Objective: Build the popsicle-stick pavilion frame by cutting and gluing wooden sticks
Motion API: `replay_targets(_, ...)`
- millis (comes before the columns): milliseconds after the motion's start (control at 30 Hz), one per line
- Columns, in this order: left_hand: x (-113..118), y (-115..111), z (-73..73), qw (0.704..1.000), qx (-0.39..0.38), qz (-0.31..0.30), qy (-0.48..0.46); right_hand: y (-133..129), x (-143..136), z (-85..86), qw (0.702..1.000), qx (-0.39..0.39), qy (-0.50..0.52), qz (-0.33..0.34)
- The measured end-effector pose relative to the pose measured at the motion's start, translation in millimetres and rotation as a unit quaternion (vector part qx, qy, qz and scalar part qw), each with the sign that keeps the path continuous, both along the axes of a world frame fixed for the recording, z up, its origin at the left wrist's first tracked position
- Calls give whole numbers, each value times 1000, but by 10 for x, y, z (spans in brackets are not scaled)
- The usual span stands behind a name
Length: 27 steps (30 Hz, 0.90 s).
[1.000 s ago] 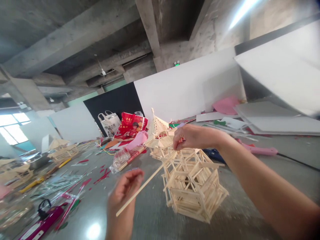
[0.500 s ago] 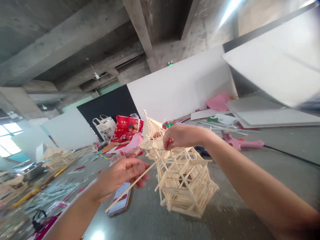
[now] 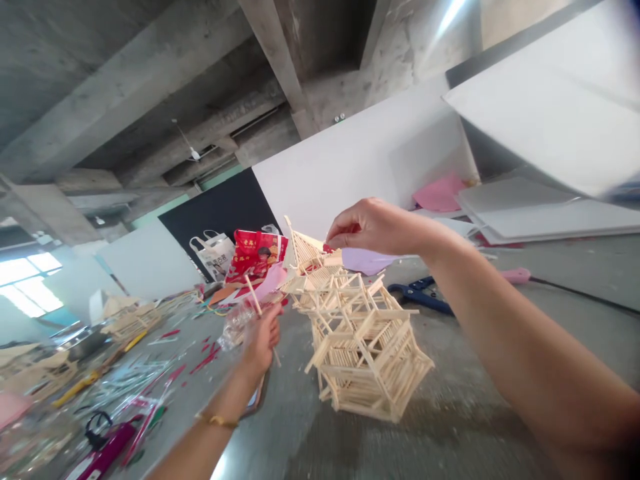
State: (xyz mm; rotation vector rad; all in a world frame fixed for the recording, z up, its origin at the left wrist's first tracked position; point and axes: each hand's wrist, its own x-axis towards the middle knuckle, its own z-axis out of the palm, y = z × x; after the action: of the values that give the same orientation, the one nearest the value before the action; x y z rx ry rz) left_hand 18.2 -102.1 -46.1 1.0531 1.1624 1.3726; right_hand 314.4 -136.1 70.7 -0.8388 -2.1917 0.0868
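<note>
A pale lattice model built of thin wooden sticks (image 3: 373, 360) stands on the grey table, with a pointed stick roof (image 3: 305, 252) at its far end. To its left, my left hand (image 3: 263, 341) is closed around a thin wooden stick (image 3: 253, 295), which pokes up above the fingers and out below them. My right hand (image 3: 373, 227) hangs above the model, beside the roof, its fingertips pinched together. A speck of red shows at those fingertips, but I cannot make out what they hold. A phone (image 3: 256, 399) lies mostly hidden under my left wrist.
Blue-handled pliers (image 3: 425, 295) and a pink glue gun (image 3: 515, 275), mostly hidden by my right arm, lie right of the model. Red packaging (image 3: 253, 257) and a white bag (image 3: 214, 253) stand behind. Clear strips (image 3: 130, 380) and a purple tool (image 3: 107, 453) lie left.
My right hand has risen away from the model's top. My left hand has closed around the stick, which has swung from slanting across the phone to nearly upright.
</note>
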Motion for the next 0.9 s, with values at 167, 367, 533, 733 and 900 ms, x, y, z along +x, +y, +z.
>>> replay_targets(167, 94, 412, -186, 981, -121, -58, -138, -43, 30, 18, 999, -30, -18, 3)
replay_targets(367, 175, 622, -159, 969, -139, -83, -185, -41, 31, 18, 999, -29, -36, -15)
replay_targets(533, 253, 780, -189, 966, -156, -83, -191, -15, -8, -2, 998, -29, -52, -19)
replay_targets(733, 281, 930, -10, 961, -185, -78, -190, 24, -54, -21, 997, -49, -59, -25)
replay_targets(900, 250, 1028, 166, 958, -205, -88, -180, 48, -44, -14, 997, -36, -56, -29)
